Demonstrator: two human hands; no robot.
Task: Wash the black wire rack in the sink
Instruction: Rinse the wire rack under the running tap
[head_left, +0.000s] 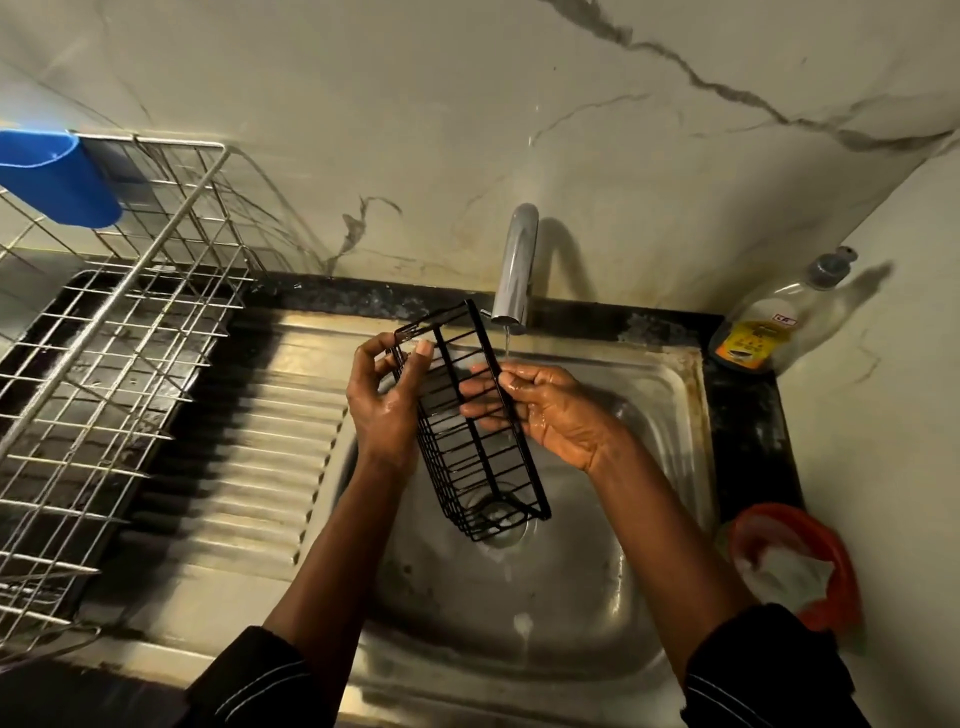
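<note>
- black wire rack (470, 423): one oblong thin-wire basket, tilted, held above the steel sink (649, 415).
- Far left: one blue plastic cup (57, 176), one silver wire drainer (130, 322).
- left hand (384, 395) grips the rack's top corner.
- right hand (540, 410), wet, pinches its right rim.
- One chrome tap (514, 265), running thinly.
- One clear bottle (763, 327), one red bowl (826, 561).

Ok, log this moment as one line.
step: rinsing | left hand: grips rack | right hand: pinches rack rim | tap: running | rack: held over sink
</note>
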